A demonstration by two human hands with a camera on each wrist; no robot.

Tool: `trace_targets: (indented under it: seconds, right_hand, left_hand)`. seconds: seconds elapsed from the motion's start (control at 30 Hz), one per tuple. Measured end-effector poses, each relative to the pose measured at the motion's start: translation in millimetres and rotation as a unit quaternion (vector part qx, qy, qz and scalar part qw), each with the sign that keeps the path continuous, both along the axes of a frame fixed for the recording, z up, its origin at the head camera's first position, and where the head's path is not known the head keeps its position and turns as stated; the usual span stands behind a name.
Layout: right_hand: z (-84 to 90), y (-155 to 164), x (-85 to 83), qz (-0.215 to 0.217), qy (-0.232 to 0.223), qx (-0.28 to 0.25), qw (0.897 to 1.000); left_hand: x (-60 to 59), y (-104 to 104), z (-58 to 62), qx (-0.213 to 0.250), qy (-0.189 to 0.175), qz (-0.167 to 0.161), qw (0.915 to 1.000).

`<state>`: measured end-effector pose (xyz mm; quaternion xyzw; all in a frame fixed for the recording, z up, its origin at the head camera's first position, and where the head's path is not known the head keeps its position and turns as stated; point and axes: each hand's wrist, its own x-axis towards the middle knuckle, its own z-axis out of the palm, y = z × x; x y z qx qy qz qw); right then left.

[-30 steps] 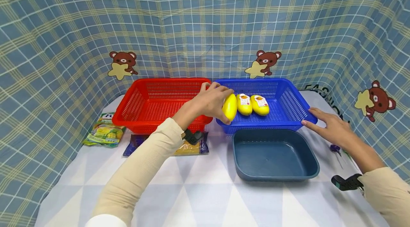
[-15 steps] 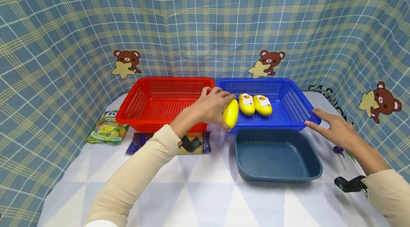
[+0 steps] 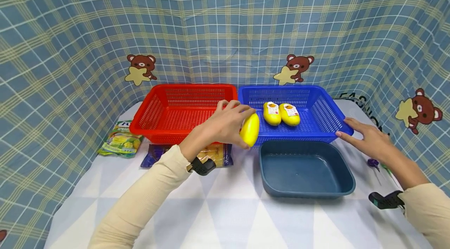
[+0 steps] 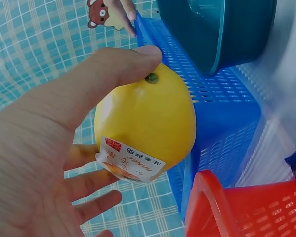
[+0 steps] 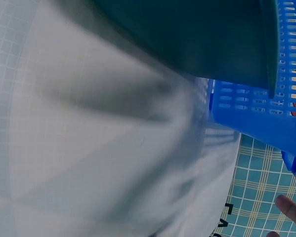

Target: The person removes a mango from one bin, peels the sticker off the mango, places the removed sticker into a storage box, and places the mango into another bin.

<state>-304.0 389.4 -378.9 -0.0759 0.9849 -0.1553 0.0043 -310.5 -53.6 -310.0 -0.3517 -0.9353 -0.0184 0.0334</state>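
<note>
In the head view, my left hand (image 3: pixel 228 124) grips a yellow mango (image 3: pixel 250 130) over the front-left corner of the blue basket (image 3: pixel 295 136). The left wrist view shows the thumb across the mango's top beside its green stem, and a white label (image 4: pixel 130 160) on its side. Two more labelled mangoes, a left one (image 3: pixel 272 118) and a right one (image 3: pixel 290 118), lie side by side in that basket. At the basket's front-right corner my right hand (image 3: pixel 372 141) rests with extended fingers on the rim. Only a few of its fingertips (image 5: pixel 288 207) show in the right wrist view.
A red basket (image 3: pixel 186 137) stands left of the blue one. The dark teal tub (image 3: pixel 306 194) sits in front of the blue basket. Food packets, one green (image 3: pixel 121 141) and one purple-and-gold (image 3: pixel 154 155), lie at left. A small purple item (image 3: pixel 373 163) lies near the right forearm.
My left hand has drawn the mango slightly toward me, from above the blue basket to its front-left corner. The right hand stays at the rim.
</note>
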Motion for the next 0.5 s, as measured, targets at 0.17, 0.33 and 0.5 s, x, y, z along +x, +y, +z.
trace_targets:
  seconds: [0.17, 0.33, 0.5]
  right_hand:
    - [-0.2, 0.5, -0.4, -0.001, 0.000, 0.002, 1.000]
    - [0.4, 0.1, 0.2, 0.004, 0.005, 0.006, 1.000]
    - [0.6, 0.1, 0.3, 0.007, 0.004, 0.002, 1.000]
  left_hand:
    - [8.3, -5.1, -1.8, 0.010, 0.005, -0.008, 0.9999]
    - [15.3, -9.5, -5.6, 0.007, 0.009, -0.006, 0.9999]
    - [21.8, -14.1, -10.2, 0.006, 0.009, -0.005, 0.9999]
